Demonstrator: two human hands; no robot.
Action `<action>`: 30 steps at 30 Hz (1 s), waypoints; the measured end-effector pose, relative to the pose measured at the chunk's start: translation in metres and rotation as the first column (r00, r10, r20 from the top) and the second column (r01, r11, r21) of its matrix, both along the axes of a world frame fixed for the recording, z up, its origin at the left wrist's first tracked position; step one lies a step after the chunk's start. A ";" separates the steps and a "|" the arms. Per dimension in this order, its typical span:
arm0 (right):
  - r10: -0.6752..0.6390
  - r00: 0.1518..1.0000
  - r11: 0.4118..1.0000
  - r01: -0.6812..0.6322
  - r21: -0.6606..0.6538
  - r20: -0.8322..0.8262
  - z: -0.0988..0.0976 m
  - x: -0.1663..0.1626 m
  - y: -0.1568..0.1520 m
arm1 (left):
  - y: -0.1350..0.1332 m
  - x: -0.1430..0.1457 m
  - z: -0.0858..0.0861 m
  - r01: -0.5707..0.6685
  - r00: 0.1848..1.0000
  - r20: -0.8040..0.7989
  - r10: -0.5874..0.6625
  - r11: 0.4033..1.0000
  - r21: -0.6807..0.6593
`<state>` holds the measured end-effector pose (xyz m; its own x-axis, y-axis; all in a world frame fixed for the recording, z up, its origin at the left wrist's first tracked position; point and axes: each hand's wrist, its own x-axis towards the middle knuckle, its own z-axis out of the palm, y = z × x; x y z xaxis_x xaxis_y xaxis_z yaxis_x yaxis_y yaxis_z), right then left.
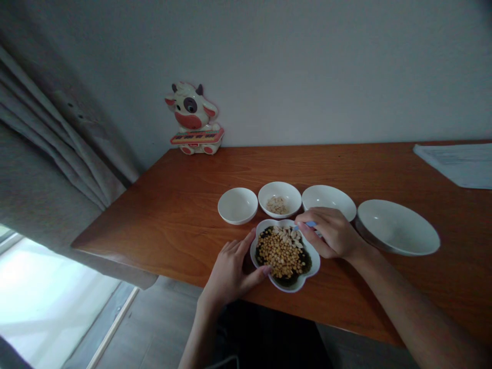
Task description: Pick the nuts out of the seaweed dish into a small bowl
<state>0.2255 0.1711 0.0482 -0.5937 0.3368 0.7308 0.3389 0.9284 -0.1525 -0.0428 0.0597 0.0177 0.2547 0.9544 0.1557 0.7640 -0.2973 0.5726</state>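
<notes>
the flower bowl (317, 265) of seeds (282, 254) sits near the front of the table (161, 220). the left hand (230, 274) holds the bowl's side; the right hand (330, 233) grips a blue tool (311, 224). picking seeds seems the step now; next needs a gentle pinch. a white bowl (280, 189) sits behind.

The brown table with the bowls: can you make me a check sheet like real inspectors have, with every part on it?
Surface: brown wooden table.
Job's things: flower-shaped bowl holding yellow grains, pale flakes and something dark green; behind it, four white bowls, the second from the left holding pale pieces.
Clutter: toy cow with a keyboard at the back left; paper at the back right.
Grip: left hand spread against the flower-shaped bowl; right hand pinching a small blue utensil.
Cables: nothing seen for certain; a pale line at the bottom edge is unclear.
Surroundings: plain wall, curtain, floor.
</notes>
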 end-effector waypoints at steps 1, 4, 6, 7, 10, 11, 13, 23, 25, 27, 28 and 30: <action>0.003 1.000 1.000 -0.003 -0.005 -0.001 -0.001 0.000 0.000 | 0.000 0.000 0.001 0.000 1.000 0.003 0.000 1.000 -0.001; 0.028 1.000 0.999 -0.028 -0.018 -0.004 -0.003 -0.002 0.000 | 0.000 0.000 0.001 0.000 1.000 0.010 0.000 1.000 0.005; 0.047 0.999 0.998 -0.047 -0.030 0.000 -0.002 -0.002 0.000 | 0.000 0.000 0.001 -0.008 1.000 0.010 0.008 1.000 0.005; 0.058 0.998 0.998 -0.058 -0.036 0.008 -0.002 -0.001 0.000 | 0.000 0.000 0.001 -0.014 1.000 0.008 0.014 1.000 0.002; 0.087 0.995 0.995 -0.085 -0.043 0.041 0.002 0.001 -0.002 | -0.001 0.000 0.000 -0.021 1.000 0.007 0.021 1.000 0.004; 0.096 0.994 0.995 -0.094 -0.045 0.051 0.003 0.001 -0.002 | -0.001 0.000 0.000 -0.019 1.000 0.009 0.019 1.000 0.005; 0.115 0.991 0.993 -0.111 -0.048 0.070 0.004 0.002 -0.002 | -0.001 0.001 0.000 -0.012 1.000 0.015 0.012 1.000 0.010; 0.075 0.984 0.997 -0.077 0.010 0.164 -0.005 -0.002 0.000 | -0.002 0.001 0.002 -0.020 0.999 0.027 0.020 1.000 -0.022; 0.056 0.989 0.998 -0.059 0.017 0.135 -0.007 -0.004 0.000 | -0.002 0.000 0.000 -0.009 1.000 0.022 0.009 1.000 -0.016; 0.031 0.994 0.999 -0.033 0.023 0.103 -0.009 -0.005 0.000 | -0.001 -0.001 -0.002 0.016 1.000 0.016 -0.016 1.000 0.002; 0.018 0.996 0.999 -0.021 0.028 0.087 -0.010 -0.005 0.000 | 0.000 -0.001 -0.003 0.032 0.999 0.013 -0.032 0.999 0.011; -0.010 0.998 0.999 0.007 0.039 0.057 -0.010 -0.006 0.000 | 0.001 -0.002 -0.005 0.059 0.998 0.008 -0.059 0.998 0.024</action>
